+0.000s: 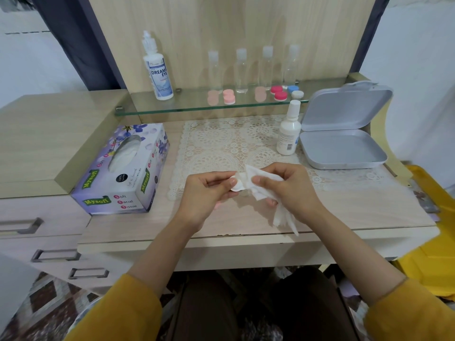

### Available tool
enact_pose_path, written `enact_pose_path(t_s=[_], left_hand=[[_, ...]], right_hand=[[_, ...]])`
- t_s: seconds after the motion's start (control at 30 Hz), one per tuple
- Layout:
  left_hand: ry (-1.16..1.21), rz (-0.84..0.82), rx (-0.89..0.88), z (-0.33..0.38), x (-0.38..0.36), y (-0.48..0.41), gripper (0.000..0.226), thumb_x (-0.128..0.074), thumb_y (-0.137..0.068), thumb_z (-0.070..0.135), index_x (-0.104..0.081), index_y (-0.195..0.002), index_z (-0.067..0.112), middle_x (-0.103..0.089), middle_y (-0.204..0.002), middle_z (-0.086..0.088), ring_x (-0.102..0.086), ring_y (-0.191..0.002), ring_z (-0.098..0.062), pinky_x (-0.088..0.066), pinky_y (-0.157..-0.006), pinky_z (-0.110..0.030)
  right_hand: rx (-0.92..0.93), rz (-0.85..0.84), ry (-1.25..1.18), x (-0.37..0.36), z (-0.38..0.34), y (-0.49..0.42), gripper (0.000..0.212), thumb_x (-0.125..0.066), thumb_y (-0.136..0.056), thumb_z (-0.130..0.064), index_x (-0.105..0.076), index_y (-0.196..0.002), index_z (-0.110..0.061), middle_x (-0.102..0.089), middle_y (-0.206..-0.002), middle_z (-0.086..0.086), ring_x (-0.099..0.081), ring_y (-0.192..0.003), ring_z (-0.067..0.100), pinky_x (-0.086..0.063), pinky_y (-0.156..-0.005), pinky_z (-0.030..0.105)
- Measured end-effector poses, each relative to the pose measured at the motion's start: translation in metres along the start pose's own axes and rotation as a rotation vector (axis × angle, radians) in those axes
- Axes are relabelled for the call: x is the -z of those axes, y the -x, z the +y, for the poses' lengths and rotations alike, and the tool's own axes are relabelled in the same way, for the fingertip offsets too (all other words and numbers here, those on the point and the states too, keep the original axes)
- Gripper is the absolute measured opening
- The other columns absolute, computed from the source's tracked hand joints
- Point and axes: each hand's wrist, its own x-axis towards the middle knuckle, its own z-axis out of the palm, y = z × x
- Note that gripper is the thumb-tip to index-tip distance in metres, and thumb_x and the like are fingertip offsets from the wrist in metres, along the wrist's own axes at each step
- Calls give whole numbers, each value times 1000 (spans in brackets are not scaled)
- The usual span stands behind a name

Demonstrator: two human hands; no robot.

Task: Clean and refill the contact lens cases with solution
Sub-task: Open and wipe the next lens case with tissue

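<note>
Wiping step: left hand (209,193) pinches the lens case (236,185), right hand (291,189) grips tissue (258,187). Refilling would probably need the small white bottle (288,135) at one o'clock.

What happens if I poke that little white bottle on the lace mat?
The little white bottle stands tall and narrow, so it would probably tip. Its round body might then roll. It looks like light plastic.

The cardboard tissue box (123,173) is lilac, printed with purple flowers and green logo patches. The lace table mat (221,143) is cream, all openwork rosettes. The crumpled paper tissue (261,191) and the small round lens case part (237,185) are white. Behind are a pale pink lens case (229,96), a magenta lens case (279,93) and a blue-and-white lens case (293,89). The hinged metal tin (342,148) is light grey.
</note>
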Motion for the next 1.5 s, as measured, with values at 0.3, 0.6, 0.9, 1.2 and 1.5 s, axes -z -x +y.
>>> enact_pose_path(t_s=[0.3,0.6,0.9,1.2,1.5], left_hand=[[0,12,18,-2,0,-1,14,-63,-81,-2,-71,-87,9,-73,-82,-9,-70,-77,-23,-55,-82,-31],[21,-11,0,-1,-1,2,15,-61,-81,-6,-70,-84,6,-73,-73,-2,-70,-73,-15,-55,-66,-18],[25,-11,2,1,-2,2,14,-60,-82,-6,-68,-93,-1,-72,-76,-4,-70,-72,-15,-54,-66,-17],[14,0,3,-2,-6,4,13,-61,-81,-5,-69,-82,5,-72,-77,-4,-69,-72,-14,-55,-65,-18],[-55,-52,41,-3,-5,2,18,-61,-83,-1,-66,-100,3,-70,-92,-10,-70,-77,-12,-54,-71,-17]], right_hand=[[-19,-4,-11,0,2,4,7,-73,-73,-4,-69,-72,-10,-63,-63,5,-50,-43,5,-38,-38,18],[25,-26,12,0,6,5,14,-75,-70,-3,-72,-77,-16,-69,-72,3,-60,-60,10,-45,-50,20],[90,-20,82,2,5,4,15,-73,-73,-5,-71,-73,-20,-66,-67,5,-54,-55,11,-43,-47,22],[95,60,115,-6,8,4,20,-78,-67,-6,-61,-64,-16,-63,-66,1,-55,-58,7,-44,-53,16],[165,92,119,-4,12,-1,32,-66,-81,-5,-50,-55,-15,-45,-52,-2,-37,-48,1,-31,-50,15]])
